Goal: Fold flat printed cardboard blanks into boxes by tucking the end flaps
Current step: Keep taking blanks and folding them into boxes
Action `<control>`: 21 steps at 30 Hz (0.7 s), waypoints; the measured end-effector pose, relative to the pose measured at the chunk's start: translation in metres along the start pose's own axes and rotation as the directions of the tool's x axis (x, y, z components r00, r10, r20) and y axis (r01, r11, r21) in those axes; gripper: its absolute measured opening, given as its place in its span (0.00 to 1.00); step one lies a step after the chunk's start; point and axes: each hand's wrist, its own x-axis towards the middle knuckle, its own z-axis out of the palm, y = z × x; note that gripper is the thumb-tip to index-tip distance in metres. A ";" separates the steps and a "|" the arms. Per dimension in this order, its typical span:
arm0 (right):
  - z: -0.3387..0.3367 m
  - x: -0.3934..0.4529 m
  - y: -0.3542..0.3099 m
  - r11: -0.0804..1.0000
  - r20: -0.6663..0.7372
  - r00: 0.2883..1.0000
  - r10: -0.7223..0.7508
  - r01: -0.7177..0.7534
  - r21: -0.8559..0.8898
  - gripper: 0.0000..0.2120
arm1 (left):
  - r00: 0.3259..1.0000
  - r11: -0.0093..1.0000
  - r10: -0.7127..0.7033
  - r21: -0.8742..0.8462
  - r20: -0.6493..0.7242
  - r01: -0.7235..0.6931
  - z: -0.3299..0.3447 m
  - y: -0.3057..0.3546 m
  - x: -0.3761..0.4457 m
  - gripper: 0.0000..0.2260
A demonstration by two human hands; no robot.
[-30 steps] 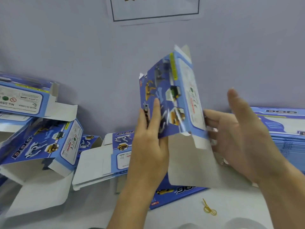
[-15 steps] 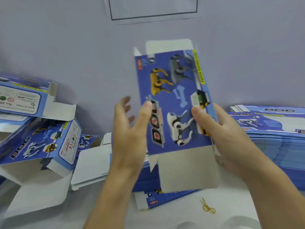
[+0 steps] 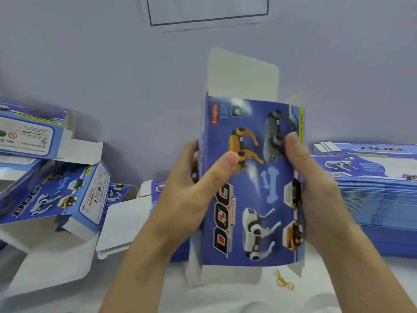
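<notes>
A white table (image 3: 225, 297) is seen along the bottom of the frame, backed by a plain pale grey wall (image 3: 90, 64). A white sheet (image 3: 208, 12) with a dark border is fixed to the wall at the top centre. At the centre, a blue printed box (image 3: 252, 184) is held upright above the table, its front panel turned to the camera. Its white top flap (image 3: 243, 75) stands up unfolded, and white bottom flaps (image 3: 230, 274) hang open near the table. The box is gripped at both side edges: the left hand (image 3: 191, 195) is wrapped round the left edge with the thumb pressed on the front, and the right hand (image 3: 316, 188) holds the right edge, thumb likewise on the front. The card is thin, glossy and printed with robot dogs; the inner faces are matt white.

At the left, partly folded boxes (image 3: 58, 193) are heaped with flaps open. At the right edge, a neat stack of flat blanks (image 3: 379, 195) is seen. A yellow rubber band (image 3: 284, 283) lies on the bare strip of table at lower centre.
</notes>
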 end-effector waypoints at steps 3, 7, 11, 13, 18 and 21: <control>0.001 0.002 -0.003 0.976 -0.122 0.977 -0.174 0.155 -0.152 0.27 | 0.994 0.999 -0.050 0.017 0.097 0.049 -0.003 -0.006 0.000 0.20; 0.001 0.000 0.004 0.933 -0.088 0.982 -0.168 0.130 -0.334 0.29 | 0.994 0.996 -0.085 -0.030 0.074 0.088 -0.006 -0.002 0.001 0.24; 0.007 0.002 0.013 0.896 -0.028 0.980 -0.196 0.168 -0.412 0.32 | 0.980 0.990 -0.027 -0.139 -0.198 -0.001 -0.006 0.006 0.007 0.33; 0.009 0.001 0.013 0.899 0.001 0.983 -0.186 0.170 -0.403 0.30 | 0.962 0.997 0.026 -0.057 -0.272 -0.043 -0.007 0.007 0.007 0.33; 0.008 -0.004 0.007 0.971 0.109 0.994 0.005 0.021 -0.237 0.26 | 0.935 0.990 0.105 0.121 -0.340 -0.067 -0.013 0.002 0.004 0.35; 0.010 -0.002 -0.001 0.976 0.086 0.996 -0.033 0.051 -0.212 0.19 | 0.964 0.993 0.070 0.109 -0.257 -0.043 -0.009 0.003 0.002 0.36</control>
